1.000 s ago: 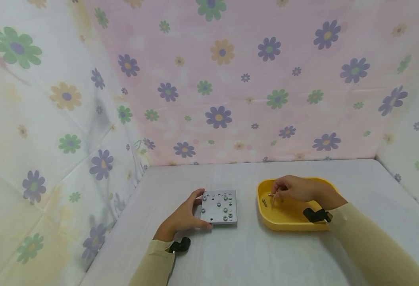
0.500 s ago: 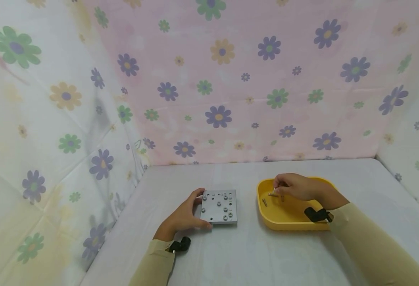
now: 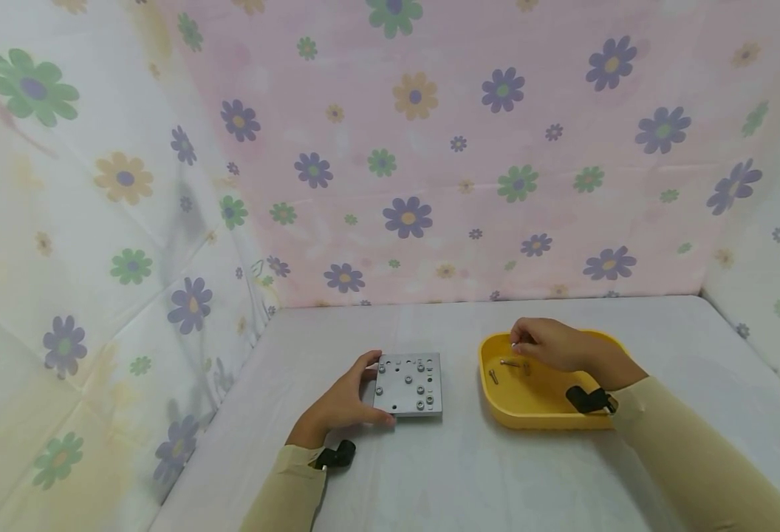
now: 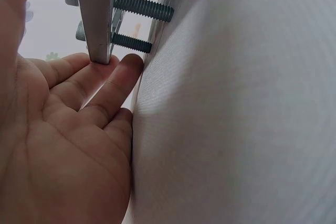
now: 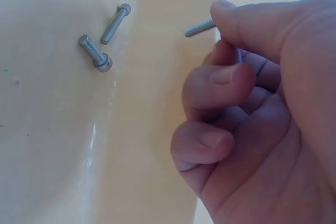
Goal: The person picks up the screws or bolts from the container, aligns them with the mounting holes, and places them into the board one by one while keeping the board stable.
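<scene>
we seemed mid-pick, our right hand pinching a bolt above the yellow tray; our left hand gripped the metal plate at left. lifting out likely needed a steady pinch.

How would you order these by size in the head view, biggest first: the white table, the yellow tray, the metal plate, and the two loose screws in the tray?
1. White table
2. Yellow tray
3. Metal plate
4. Left loose screw and right loose screw: too alike to rank
</scene>
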The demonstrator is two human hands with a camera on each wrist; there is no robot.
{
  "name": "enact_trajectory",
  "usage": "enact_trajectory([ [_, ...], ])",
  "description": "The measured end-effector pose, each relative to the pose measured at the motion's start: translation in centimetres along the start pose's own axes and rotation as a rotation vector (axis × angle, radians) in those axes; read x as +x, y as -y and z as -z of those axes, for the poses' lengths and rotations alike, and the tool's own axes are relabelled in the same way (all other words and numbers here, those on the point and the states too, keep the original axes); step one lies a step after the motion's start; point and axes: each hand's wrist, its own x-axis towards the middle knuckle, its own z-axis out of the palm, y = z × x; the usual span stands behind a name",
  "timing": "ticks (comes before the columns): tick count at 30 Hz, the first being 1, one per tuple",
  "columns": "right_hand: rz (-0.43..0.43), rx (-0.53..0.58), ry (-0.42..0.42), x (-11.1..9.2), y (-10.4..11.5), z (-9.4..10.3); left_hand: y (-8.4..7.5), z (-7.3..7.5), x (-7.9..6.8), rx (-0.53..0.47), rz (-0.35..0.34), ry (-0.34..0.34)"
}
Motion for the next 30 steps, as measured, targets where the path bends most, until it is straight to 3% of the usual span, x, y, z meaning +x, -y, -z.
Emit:
enact_trajectory([
  [10, 0.006, -0.044, -0.057, 0.06, 0.51, 0.06, 0.22, 0.05, 0.05, -0.005, -0.025, 0.004],
  [20, 0.007, -0.078, -0.107, 0.31, 0.45, 0.0, 0.15, -0.01, 0.01, 0.013, -0.004, -0.003],
  [30, -0.037, -0.08, -0.17, 0.33, 0.42, -0.18, 0.24, -0.05, 0.05, -0.004, -0.006, 0.003],
])
